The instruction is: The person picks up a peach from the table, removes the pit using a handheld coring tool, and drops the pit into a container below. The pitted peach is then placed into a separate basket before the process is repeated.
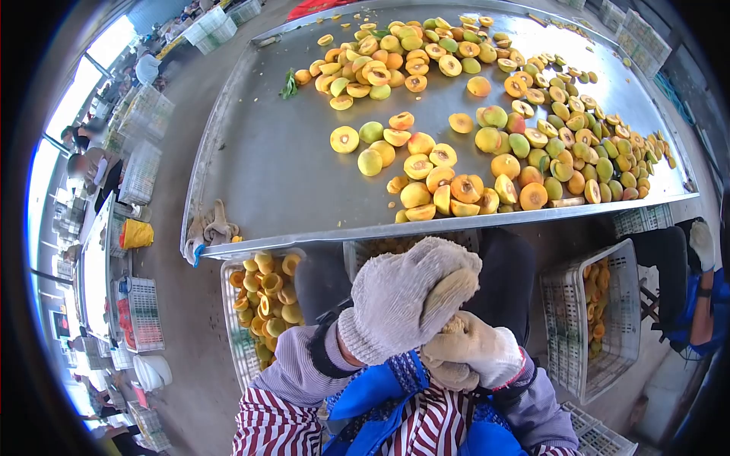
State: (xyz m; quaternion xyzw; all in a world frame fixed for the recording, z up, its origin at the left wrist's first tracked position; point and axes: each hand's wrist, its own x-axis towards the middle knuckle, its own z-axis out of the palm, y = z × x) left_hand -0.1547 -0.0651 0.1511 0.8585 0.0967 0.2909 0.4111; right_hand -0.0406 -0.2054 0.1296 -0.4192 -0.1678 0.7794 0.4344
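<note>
Both hands wear pale knit work gloves with brownish stains and meet in front of my chest, below the table's near edge. My left hand (411, 296) is closed, its back towards me and its fingers curled over. Just below and to the right, my right hand (468, 353) is closed too, its fingers bent against the left glove. What lies between them, if anything, is hidden. Beyond the hands, cut and whole peaches (441, 178) are spread over the metal table (274, 167), many halves showing orange flesh.
A crate of peach halves (266, 296) stands by my left knee, and another white crate (559, 311) is at right. Spare gloves (213, 226) lie on the table's left corner. A co-worker's gloved hand (701, 243) shows at far right. Stacked crates (141, 171) line the left.
</note>
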